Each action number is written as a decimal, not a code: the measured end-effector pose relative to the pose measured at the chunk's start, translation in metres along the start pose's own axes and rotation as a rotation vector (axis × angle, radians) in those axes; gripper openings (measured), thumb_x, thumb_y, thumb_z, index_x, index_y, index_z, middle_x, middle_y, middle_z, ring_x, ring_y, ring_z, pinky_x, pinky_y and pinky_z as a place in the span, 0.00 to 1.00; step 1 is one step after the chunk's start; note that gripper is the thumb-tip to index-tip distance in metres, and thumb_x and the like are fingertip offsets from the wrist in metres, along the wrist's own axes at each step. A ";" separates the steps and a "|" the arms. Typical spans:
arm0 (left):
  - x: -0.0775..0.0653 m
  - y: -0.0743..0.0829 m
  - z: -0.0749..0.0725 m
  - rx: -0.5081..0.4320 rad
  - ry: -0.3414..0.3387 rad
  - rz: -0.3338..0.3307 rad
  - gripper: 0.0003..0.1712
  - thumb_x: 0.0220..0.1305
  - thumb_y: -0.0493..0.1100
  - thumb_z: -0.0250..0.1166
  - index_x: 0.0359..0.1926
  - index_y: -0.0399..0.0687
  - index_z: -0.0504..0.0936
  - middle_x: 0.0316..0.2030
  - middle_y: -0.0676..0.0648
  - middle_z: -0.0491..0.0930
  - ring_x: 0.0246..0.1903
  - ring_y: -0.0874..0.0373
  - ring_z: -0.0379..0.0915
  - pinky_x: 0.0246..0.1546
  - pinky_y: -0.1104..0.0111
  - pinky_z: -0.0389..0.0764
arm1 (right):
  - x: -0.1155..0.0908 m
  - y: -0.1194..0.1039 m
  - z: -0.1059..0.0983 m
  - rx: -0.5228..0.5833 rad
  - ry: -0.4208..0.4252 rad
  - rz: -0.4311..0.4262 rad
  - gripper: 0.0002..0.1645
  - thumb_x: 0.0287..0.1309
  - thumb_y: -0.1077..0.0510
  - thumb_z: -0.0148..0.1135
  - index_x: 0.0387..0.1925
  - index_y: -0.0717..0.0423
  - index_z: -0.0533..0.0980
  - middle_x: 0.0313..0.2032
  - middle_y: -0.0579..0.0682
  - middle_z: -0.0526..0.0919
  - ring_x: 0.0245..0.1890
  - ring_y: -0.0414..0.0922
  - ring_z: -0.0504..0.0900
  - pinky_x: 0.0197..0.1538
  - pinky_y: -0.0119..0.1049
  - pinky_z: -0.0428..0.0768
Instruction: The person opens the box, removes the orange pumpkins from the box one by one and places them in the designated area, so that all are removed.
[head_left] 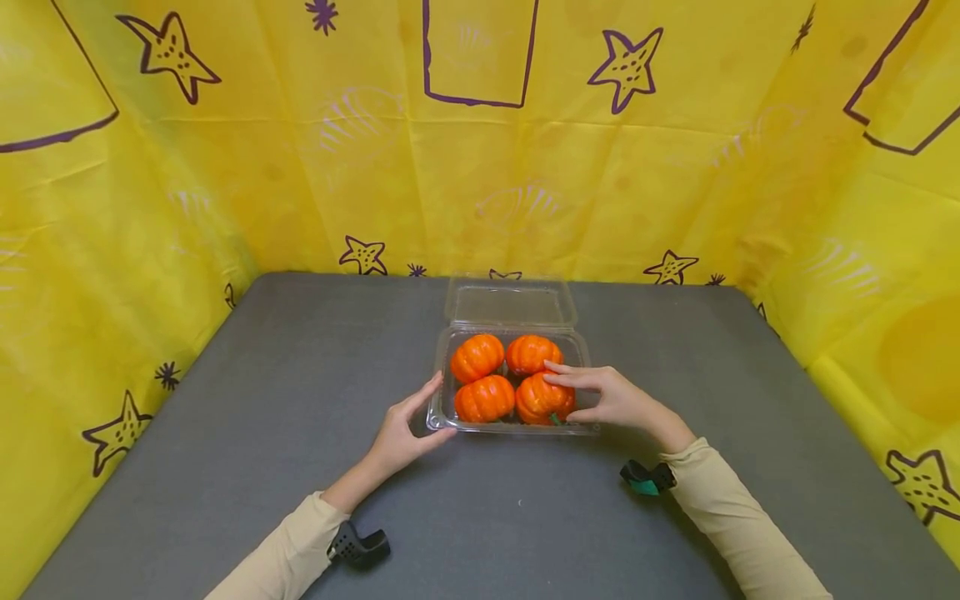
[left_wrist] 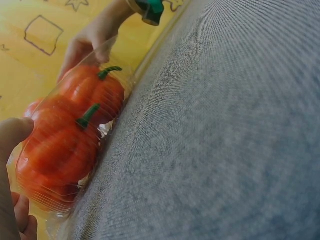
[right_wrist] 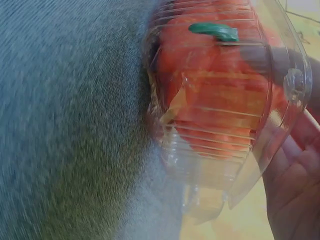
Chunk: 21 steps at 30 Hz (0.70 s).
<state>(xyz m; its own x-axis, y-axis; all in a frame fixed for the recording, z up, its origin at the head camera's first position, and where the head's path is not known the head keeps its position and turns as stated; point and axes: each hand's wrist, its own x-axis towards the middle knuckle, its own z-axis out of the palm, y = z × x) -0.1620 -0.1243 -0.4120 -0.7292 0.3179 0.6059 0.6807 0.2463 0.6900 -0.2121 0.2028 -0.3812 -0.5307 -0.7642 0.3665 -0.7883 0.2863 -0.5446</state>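
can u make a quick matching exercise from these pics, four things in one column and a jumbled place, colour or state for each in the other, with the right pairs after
Column one
1. pumpkins
2. lid
3. tabletop
4. left hand

Column two
A. grey, underneath the container
B. at the container's near left corner
C. orange, four of them sitting inside the container
D. see-through, open on the container's far side

Right pairs
1-C, 2-D, 3-A, 4-B
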 end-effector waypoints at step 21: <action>-0.001 -0.004 0.001 -0.009 0.028 0.028 0.38 0.34 0.24 0.72 0.51 0.18 0.67 0.51 0.25 0.66 0.50 0.33 0.63 0.54 0.74 0.60 | -0.002 0.015 0.005 -0.165 0.103 -0.105 0.42 0.28 0.68 0.75 0.54 0.57 0.72 0.51 0.55 0.75 0.50 0.48 0.74 0.49 0.29 0.71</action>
<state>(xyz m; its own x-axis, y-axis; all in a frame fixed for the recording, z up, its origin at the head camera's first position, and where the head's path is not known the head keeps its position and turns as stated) -0.1638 -0.1243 -0.4156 -0.7114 0.2989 0.6360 0.7005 0.2289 0.6760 -0.2212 0.2063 -0.3939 -0.4657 -0.7340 0.4943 -0.8765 0.3058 -0.3717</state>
